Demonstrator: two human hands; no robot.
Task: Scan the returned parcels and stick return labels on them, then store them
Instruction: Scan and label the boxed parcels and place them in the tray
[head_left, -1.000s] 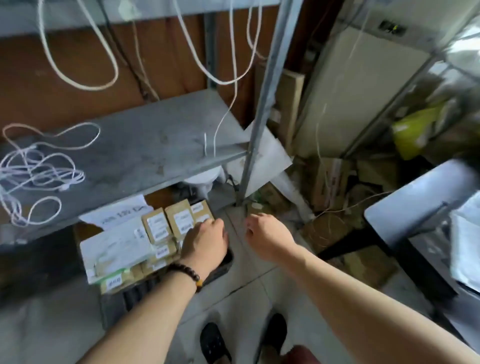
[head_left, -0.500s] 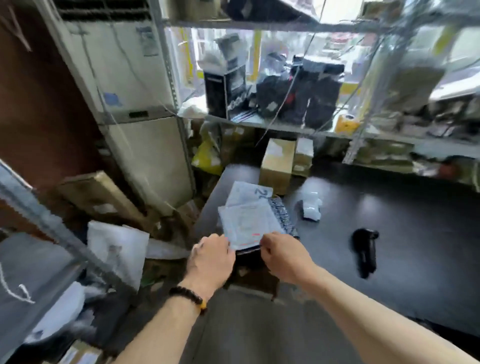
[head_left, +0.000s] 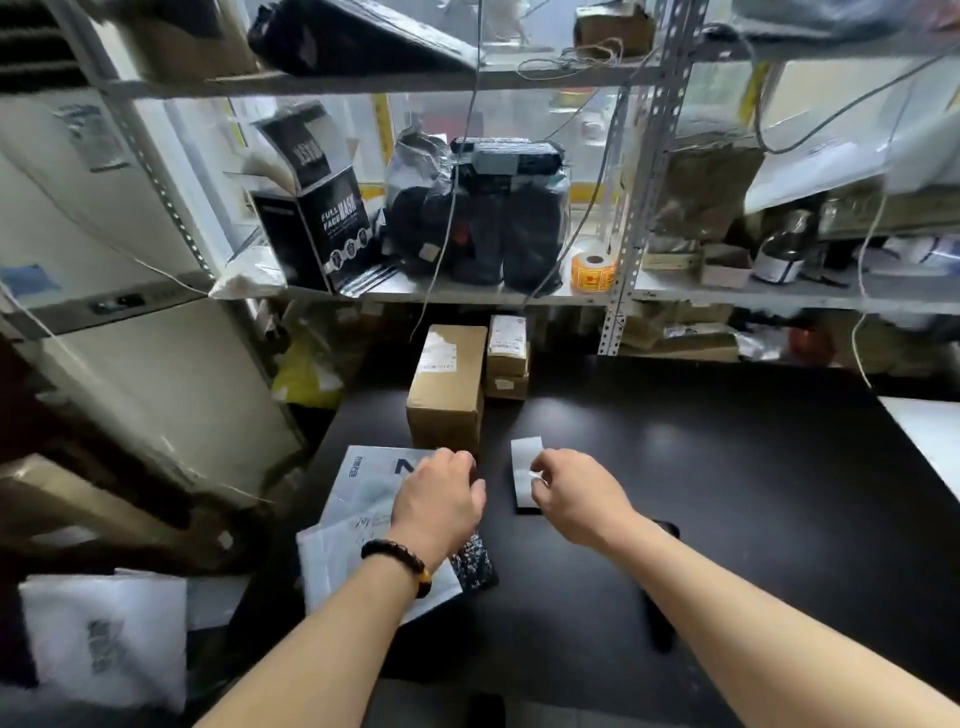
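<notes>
Now the right hand (head_left: 576, 493) has its thumb and forefinger closed on the near edge of a white rectangular paper label (head_left: 525, 460), which lies directly ahead of that hand with its long axis running away from the person. Its near end sits over something small and dark that I cannot make out against the black tabletop (head_left: 727, 467).

The left hand (head_left: 439, 501) hovers with its fingers curled downward above a grey-white plastic mailer parcel (head_left: 363, 483), and the knuckles hide whether it actually grips anything. A second pale mailer (head_left: 332, 561) and a black speckled soft parcel (head_left: 475, 564) lie partly under that wrist. A tall brown cardboard box (head_left: 447, 395) stands just beyond the fingertips.

The parcels are left of the label and slightly nearer the person, so the label looks due to travel a short way leftward across the gap between the hands. The right hand is nearer the label and the left is nearer the mailers (a sensible split, one steadying while the other sticks). The mailer's printed face runs away from the person, roughly parallel to the label, so little turning seems needed.

A black handheld barcode scanner (head_left: 667, 527) lies on the table beneath the right forearm, within that arm's easy reach.
</notes>
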